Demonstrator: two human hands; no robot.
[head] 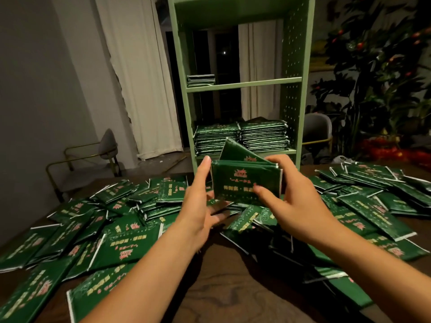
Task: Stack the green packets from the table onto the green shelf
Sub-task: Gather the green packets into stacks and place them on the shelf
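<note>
step in hand: squaring up a gathered bundle of green packets [245,180], held upright above the desk [224,287] in front of the green shelf [242,83]. left hand [198,203] lies along the bundle's left edge, fingers straight and pressing. right hand [289,197] has its fingers curled round the right edge, thumb on the face. one packet sticks up askew behind.

next move, as judged: align the stray packet, then carry the bundle forward onto a shelf tier.

packets: dark green, glossy, flat, pink and yellow print. many lie scattered on the desk; two neat stacks [240,136] sit on the lower tier, a small stack [200,80] above.
</note>
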